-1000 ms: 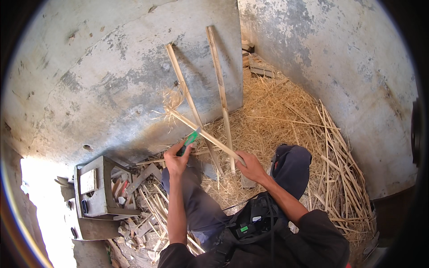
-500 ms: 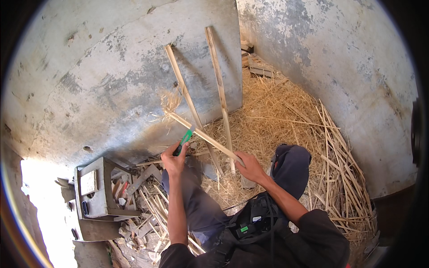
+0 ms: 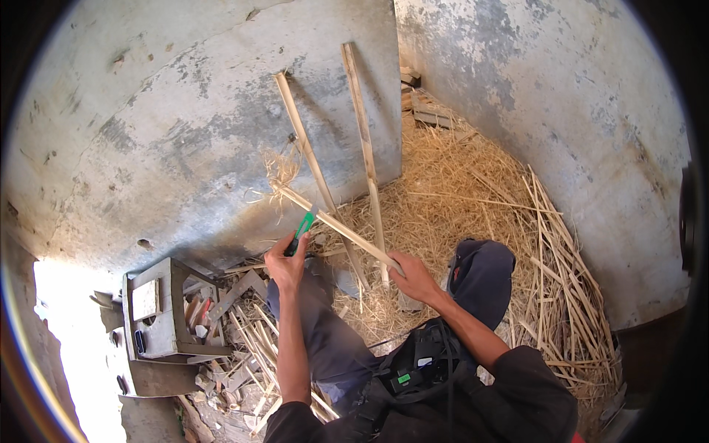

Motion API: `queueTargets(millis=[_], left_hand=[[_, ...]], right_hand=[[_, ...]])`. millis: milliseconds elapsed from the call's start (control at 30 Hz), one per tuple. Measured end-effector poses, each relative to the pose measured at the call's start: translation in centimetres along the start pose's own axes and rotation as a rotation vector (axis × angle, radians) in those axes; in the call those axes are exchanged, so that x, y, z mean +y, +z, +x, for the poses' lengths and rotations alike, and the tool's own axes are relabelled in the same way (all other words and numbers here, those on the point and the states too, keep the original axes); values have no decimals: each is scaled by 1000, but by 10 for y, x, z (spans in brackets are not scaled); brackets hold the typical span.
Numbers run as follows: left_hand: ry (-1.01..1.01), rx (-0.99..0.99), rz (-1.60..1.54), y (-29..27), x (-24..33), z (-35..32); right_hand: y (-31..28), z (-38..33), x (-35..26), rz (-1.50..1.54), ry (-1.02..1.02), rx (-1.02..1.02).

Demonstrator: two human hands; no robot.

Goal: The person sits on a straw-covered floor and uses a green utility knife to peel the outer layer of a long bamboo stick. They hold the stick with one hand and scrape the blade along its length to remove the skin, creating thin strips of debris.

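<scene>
My left hand [image 3: 285, 261] is closed round a green and black utility knife [image 3: 303, 227]. Its blade meets a pale split-bamboo strip [image 3: 353, 238] about a third of the way from the far end. Gripping the near end of that strip is my right hand [image 3: 415, 275]. The strip slants up and left from there, above my knees. Thin curled shavings [image 3: 281, 175] cling in a tuft to its far tip.
Two long strips [image 3: 309, 159] lean on the worn wall [image 3: 170, 140]. A wooden stool [image 3: 166, 314] lies on its side at left, near scraps. Shavings [image 3: 458, 170] cover the floor ahead, and a heap of thin strips [image 3: 569, 295] lies at right.
My left hand and the knife have shifted slightly left along the strip, toward the tufted tip. My right hand stays in place on the strip.
</scene>
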State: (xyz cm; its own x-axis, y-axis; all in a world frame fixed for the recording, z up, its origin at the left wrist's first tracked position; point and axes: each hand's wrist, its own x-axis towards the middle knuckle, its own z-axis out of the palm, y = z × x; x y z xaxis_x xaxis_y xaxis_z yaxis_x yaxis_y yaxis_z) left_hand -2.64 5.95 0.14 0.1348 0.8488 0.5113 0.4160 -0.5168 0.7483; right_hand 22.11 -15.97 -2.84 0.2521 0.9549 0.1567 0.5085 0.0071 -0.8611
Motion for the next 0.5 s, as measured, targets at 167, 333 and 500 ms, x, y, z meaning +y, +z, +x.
queueTargets(millis=[167,333,500], left_hand=[[-47,78,34,0,1,3],[-100,176,8,-5,0,9],[-138,189,-17,-8,-3,14]], right_hand=[[-1,-2,-2,17,28,-15],[1,-3,2,7,45,-23],[9,-9,23,15,-46,47]])
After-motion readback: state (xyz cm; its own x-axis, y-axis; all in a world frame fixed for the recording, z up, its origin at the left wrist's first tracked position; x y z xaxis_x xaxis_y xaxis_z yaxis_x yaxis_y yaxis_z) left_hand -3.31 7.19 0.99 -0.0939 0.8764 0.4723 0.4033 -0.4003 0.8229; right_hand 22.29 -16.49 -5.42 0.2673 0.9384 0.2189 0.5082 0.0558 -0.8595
